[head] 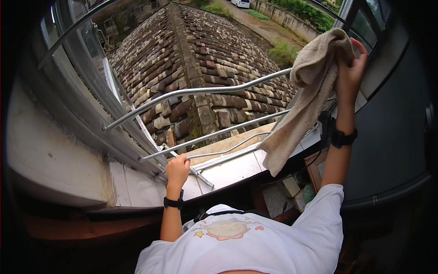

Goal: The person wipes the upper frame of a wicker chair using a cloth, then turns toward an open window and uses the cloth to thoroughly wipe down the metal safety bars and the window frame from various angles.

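Note:
My left hand (177, 172) grips the left end of the lowest metal window bar (229, 149), just above the tiled sill. Up on the right, my right hand (349, 75) holds a beige terry cloth (301, 102), its fingers partly behind the folds. The cloth's upper end is bunched over at the right end of a bent horizontal bar (205, 90), and its long tail hangs down toward the sill. Whether cloth and bar touch I cannot tell. A straight bar (219, 137) runs between these two.
White tiles cover the window sill (236, 169). Metal window frames (92, 89) stand at the left, and a dark panel (390, 137) at the right. Small boxes (291, 186) sit below the sill. Outside lie a tiled roof (191, 68) and a white vehicle (241, 3).

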{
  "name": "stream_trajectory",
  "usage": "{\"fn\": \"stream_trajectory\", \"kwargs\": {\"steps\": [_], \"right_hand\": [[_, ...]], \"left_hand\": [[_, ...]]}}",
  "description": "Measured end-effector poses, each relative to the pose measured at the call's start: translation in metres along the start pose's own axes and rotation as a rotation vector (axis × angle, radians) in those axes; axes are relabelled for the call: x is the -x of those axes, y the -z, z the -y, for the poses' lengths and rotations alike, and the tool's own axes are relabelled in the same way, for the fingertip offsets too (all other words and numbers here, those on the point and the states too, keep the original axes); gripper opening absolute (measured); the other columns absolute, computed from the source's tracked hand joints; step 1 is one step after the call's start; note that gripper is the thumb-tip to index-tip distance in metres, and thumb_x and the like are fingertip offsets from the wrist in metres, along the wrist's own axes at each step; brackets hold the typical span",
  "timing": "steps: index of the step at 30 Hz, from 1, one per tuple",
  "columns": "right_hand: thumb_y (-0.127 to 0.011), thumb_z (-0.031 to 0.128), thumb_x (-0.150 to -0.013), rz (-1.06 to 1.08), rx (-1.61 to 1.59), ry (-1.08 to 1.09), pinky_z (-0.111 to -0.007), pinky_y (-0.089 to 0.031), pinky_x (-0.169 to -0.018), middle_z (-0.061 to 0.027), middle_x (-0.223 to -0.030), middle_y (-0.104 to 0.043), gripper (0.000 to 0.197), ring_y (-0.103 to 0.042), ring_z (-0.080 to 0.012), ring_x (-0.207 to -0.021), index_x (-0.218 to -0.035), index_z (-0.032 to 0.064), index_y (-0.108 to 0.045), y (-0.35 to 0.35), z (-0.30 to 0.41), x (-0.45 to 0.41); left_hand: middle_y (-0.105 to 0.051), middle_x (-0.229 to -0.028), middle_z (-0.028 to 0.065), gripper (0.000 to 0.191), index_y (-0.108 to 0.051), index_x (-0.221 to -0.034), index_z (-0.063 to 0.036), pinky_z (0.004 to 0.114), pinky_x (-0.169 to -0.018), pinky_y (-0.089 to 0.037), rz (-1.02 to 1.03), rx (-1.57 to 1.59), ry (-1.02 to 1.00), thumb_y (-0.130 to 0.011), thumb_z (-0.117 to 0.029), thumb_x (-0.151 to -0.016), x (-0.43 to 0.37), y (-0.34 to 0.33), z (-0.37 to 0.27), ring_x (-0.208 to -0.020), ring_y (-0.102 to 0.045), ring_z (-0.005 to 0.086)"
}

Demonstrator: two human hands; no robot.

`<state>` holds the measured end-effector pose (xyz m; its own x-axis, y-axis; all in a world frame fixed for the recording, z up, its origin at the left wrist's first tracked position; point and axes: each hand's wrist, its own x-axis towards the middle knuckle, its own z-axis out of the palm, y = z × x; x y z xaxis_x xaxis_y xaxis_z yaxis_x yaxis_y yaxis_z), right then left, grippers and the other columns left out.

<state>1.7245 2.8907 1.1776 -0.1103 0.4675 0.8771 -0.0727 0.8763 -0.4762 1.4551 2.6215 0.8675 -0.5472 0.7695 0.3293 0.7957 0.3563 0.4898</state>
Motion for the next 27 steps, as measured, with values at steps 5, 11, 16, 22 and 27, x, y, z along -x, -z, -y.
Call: {"fn": "stream_trajectory", "kwargs": {"steps": [5,11,16,22,27], "right_hand": [[-0.049,0.03,-0.092,0.319,0.266,0.04,-0.03,-0.043,-0.084,-0.0134,-0.102,-0.06,0.036,-0.057,-0.0223,-0.098,-0.116,0.0028,-0.052,-0.016,-0.044,-0.007],[-0.048,0.034,-0.091,0.401,0.404,0.378,-0.033,-0.043,-0.086,-0.0152,-0.114,-0.054,0.038,-0.055,-0.0299,-0.101,-0.112,0.0041,-0.057,-0.018,-0.02,0.017],[-0.059,0.025,-0.081,0.286,0.386,0.279,-0.035,-0.046,-0.067,-0.006,-0.077,-0.062,0.024,-0.059,-0.0246,-0.071,-0.072,0.0031,-0.065,-0.046,-0.008,0.015],[-0.065,0.043,-0.074,0.504,0.485,0.566,-0.033,-0.041,-0.063,-0.0037,-0.074,-0.057,0.034,-0.055,-0.0199,-0.066,-0.07,0.0091,-0.062,-0.133,0.061,0.06],[-0.077,0.038,-0.06,0.607,0.461,0.623,-0.035,-0.048,-0.078,-0.0028,-0.107,-0.051,0.057,-0.057,-0.021,-0.091,-0.11,0.0215,-0.055,-0.086,0.051,0.041]], "left_hand": [[-0.056,-0.066,0.0168,0.017,-0.051,-0.069,-0.0029,0.045,-0.057,-0.043,0.0,0.025,0.009,-0.054,-0.018,-0.077,-0.004,0.002,-0.01,-0.065,-0.055,0.0368],[-0.056,-0.065,0.0173,0.018,-0.052,-0.069,-0.0028,0.046,-0.057,-0.043,0.014,0.022,0.052,-0.054,-0.019,-0.078,-0.001,0.008,-0.008,-0.064,-0.055,0.0369],[-0.056,-0.065,0.0174,0.019,-0.053,-0.069,-0.003,0.046,-0.057,-0.043,0.008,0.025,0.028,-0.054,-0.02,-0.077,-0.005,0.007,-0.012,-0.064,-0.055,0.0371],[-0.055,-0.067,0.0174,0.021,-0.049,-0.07,-0.0032,0.047,-0.057,-0.04,-0.009,0.065,0.007,-0.055,-0.021,-0.08,0.001,0.015,-0.011,-0.067,-0.054,0.0384],[-0.057,-0.067,0.0157,0.017,-0.053,-0.07,-0.0039,0.044,-0.058,-0.043,-0.046,0.034,-0.046,-0.055,-0.018,-0.079,0.006,0.019,0.004,-0.065,-0.056,0.0347]]}}
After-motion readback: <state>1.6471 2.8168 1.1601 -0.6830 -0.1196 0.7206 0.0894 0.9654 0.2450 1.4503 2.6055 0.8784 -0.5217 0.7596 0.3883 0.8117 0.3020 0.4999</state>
